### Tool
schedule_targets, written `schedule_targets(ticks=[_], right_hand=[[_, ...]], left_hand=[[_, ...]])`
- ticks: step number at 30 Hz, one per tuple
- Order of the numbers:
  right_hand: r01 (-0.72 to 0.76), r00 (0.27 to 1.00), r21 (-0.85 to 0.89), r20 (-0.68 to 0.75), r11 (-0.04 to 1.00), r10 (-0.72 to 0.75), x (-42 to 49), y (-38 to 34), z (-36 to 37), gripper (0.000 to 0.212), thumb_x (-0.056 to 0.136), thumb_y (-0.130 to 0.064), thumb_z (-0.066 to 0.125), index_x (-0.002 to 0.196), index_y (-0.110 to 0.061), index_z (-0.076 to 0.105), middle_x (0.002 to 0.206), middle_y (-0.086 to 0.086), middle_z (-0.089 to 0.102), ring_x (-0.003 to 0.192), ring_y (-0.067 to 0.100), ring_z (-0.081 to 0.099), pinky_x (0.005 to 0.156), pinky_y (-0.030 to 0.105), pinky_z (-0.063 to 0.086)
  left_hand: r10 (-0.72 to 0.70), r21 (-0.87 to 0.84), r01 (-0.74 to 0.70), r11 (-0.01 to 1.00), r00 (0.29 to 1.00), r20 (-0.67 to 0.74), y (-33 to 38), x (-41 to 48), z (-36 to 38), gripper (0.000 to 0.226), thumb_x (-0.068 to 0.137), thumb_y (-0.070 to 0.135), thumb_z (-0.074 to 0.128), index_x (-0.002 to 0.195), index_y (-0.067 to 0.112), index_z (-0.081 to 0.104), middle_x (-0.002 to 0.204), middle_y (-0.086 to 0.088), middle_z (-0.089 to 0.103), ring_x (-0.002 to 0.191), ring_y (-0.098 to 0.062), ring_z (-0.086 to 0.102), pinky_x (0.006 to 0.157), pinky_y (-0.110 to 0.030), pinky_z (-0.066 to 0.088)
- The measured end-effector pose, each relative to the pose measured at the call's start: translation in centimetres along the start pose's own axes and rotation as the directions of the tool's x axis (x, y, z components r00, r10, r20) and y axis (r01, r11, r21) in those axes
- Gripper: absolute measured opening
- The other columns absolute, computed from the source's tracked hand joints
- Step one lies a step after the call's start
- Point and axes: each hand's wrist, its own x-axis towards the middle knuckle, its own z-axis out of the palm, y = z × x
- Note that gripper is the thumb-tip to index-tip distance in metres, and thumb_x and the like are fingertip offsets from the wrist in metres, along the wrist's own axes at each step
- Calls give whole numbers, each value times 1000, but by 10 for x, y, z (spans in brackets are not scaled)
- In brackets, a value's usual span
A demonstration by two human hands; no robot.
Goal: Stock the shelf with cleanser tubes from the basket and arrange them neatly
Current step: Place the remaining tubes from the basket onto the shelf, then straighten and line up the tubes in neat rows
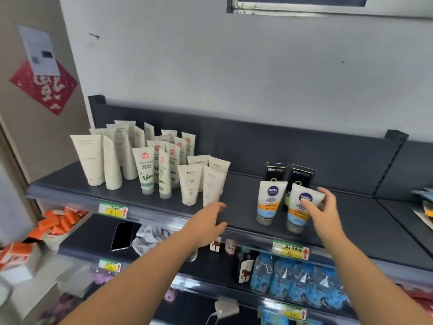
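A dark grey shelf (243, 202) carries several cleanser tubes standing cap-down. Plain cream tubes (87, 158) stand at the left, green-leaf tubes (146, 170) beside them, then white tubes with blue print (190, 184). Further right, two black tubes (275, 172) stand behind two white, orange and blue tubes. My right hand (324, 212) grips the right one of these (298, 212), tilted, its cap on the shelf. The other one (269, 200) stands upright beside it. My left hand (210, 221) hovers open at the shelf's front edge, touching no tube. No basket is in view.
The lower shelf holds a black phone (122, 235), a crumpled cloth (148, 238), small bottles and blue water bottles (297, 277). Orange packs (61, 221) lie in a box at the left. Yellow price tags (290, 249) line the shelf edges. Packets (424, 202) lie at the far right.
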Motion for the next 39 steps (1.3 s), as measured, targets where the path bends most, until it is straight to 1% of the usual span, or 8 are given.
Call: schedule_targets(ticks=[3,8,14,17,23,26,31,39], right_hand=[[121,980,-62,-152,991,-129,-2,-27,3,53,94,-19,62,141,-21,38,146,0,42,134,17,41,100,35,45],[273,894,-212,-305,938,-329,-23,-73,47,47,91,-18,60,136,-20,46,141,0,43,132,17,39,104,33,34],[347,910,-384,-82,855,-406,-54,-96,131,48,87,-6,61,134,-12,50,142,6,46,133,22,41,105,27,29],[330,937,-469,61,819,-343,-73,-100,175,52,88,-8,61,138,-9,46,145,8,43,134,25,40,101,25,29],[327,942,-494,236,806,-238,-111,-107,254,64,87,-10,61,146,-13,36,150,6,39,136,23,37,108,34,32],[358,922,-498,322,790,-214,-123,-115,288,66,89,-13,61,148,-14,32,155,3,33,141,21,31,116,37,26],[450,867,-476,438,756,-240,-132,-131,340,67,90,-17,62,149,-16,30,154,0,33,141,18,32,113,32,27],[550,766,-297,553,781,-329,-129,-144,406,56,94,-14,54,147,-19,36,152,-3,36,139,13,33,115,32,28]], left_hand=[[2,-4,-2,1000,1000,-6,-17,-16,-14,55,93,33,56,143,25,35,146,6,43,132,-12,43,109,-28,36],[-26,0,26,1000,999,-21,-58,-42,-57,56,94,32,57,144,23,35,148,5,42,133,-13,43,108,-27,36],[-35,2,35,999,999,-23,-102,-67,-104,55,95,31,55,145,23,34,149,6,39,132,-15,44,103,-27,39],[-64,23,65,998,997,-43,-130,-80,-129,56,94,33,56,145,23,33,149,4,40,132,-16,44,105,-30,38],[-168,15,170,985,982,-88,-187,-106,-171,57,93,31,57,144,21,33,149,1,39,132,-19,43,107,-34,38],[-210,7,212,977,969,-130,-209,-116,-192,58,93,29,57,145,20,32,149,0,38,131,-20,44,106,-35,39],[-246,-29,245,969,953,-178,-235,-119,-221,61,92,29,58,146,18,32,150,-2,37,133,-21,42,109,-35,37],[-302,-116,279,953,898,-321,-268,-95,-258,52,91,25,61,139,16,40,141,-2,47,128,-17,47,103,-28,36]])
